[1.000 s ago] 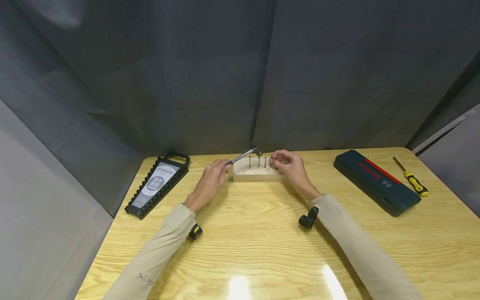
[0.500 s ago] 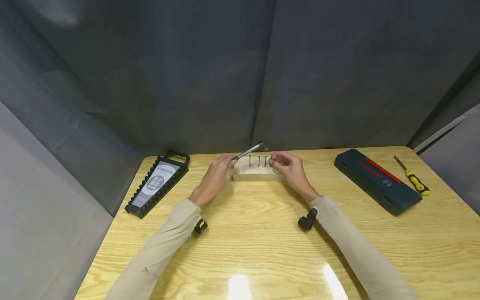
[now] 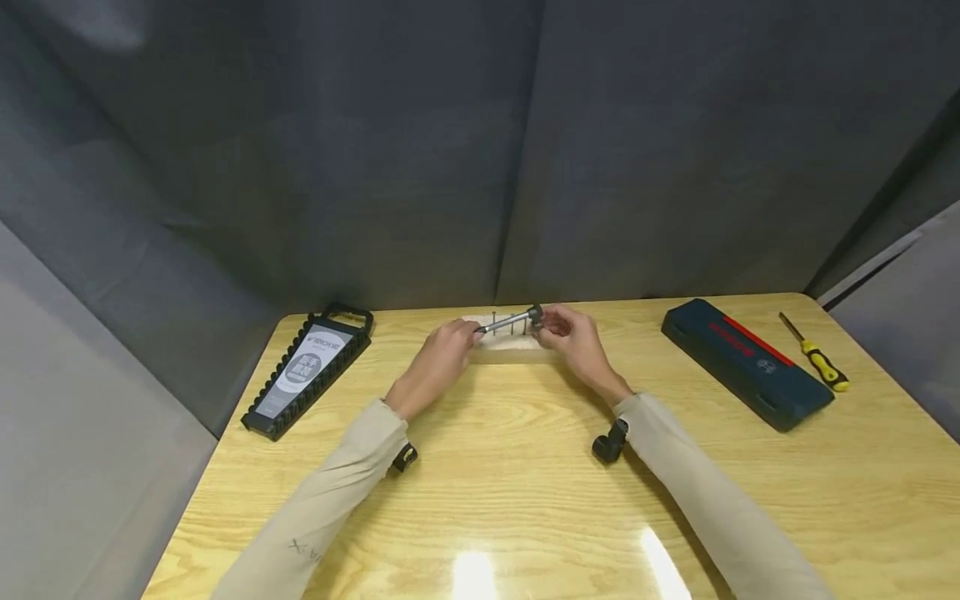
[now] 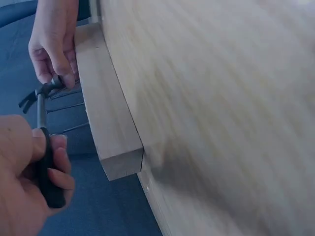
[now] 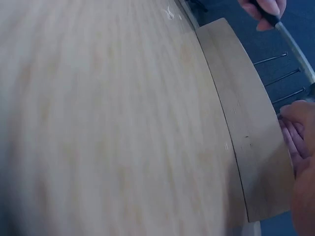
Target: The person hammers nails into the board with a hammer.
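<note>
In the head view my left hand grips a small claw hammer by its dark handle, the head pointing right. A pale wooden block lies near the table's far edge, and several nails stand upright in its top, spaced in a row. At the row's right end my right hand pinches a nail against the block; fingers and hammer hide most of that nail. The hammer head is right at my right fingertips in the left wrist view; whether it touches the nail I cannot tell.
A black wrench rack with a printed label lies on the left of the table. To the right are a dark blue case with a red stripe and a yellow-and-black screwdriver. A dark curtain hangs behind.
The hammer first rose slightly, then came down and to the right, its head now by my right fingertips. My left hand shifted a little right. My right hand keeps its place at the block.
</note>
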Tool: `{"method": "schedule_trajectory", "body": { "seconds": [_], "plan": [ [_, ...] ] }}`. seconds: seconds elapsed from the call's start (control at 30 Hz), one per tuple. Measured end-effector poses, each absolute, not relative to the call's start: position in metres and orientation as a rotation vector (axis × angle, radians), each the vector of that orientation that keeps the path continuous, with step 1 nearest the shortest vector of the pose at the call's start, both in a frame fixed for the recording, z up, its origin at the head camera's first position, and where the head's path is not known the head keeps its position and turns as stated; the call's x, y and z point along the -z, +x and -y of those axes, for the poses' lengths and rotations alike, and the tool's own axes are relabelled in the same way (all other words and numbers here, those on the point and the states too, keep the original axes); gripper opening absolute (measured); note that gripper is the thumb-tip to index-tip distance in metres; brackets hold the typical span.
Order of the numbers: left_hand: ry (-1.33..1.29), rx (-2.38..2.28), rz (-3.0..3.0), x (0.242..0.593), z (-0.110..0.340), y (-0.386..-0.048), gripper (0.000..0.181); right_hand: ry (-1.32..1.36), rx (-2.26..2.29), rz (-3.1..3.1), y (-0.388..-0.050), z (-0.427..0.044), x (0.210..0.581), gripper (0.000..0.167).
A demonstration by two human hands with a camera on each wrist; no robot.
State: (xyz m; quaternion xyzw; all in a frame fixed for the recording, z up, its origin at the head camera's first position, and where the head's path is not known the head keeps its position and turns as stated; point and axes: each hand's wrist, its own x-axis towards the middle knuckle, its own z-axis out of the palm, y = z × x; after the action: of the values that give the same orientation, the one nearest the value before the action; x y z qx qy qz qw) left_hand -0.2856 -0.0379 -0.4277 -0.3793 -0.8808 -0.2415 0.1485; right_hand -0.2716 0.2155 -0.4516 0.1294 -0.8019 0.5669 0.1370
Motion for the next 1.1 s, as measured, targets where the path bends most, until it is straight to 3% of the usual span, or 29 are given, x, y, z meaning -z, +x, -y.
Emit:
{"method": "schedule_trajectory", "body": {
  "seconds": [0.23,0.47,0.8,1.1],
  "plan": [
    [-1.0,0.921,2.517,0.426,0.042,-0.287,0.021,0.403,-1.645,2.251,-0.29,-0.221,0.482,0.019],
    [-0.978,0.916,2.54,0.424,0.044,-0.29,0.021,0.417,-1.623,2.257,-0.288,-0.221,0.482,0.04],
    [-0.973,0.928,2.504,0.423,0.049,-0.291,0.022,0.444,-1.42,2.346,-0.286,-0.225,0.477,0.025],
    [-0.972,0.942,2.492,0.421,0.051,-0.291,0.021,0.415,-1.476,2.311,-0.285,-0.223,0.476,0.024]
  ]
}}
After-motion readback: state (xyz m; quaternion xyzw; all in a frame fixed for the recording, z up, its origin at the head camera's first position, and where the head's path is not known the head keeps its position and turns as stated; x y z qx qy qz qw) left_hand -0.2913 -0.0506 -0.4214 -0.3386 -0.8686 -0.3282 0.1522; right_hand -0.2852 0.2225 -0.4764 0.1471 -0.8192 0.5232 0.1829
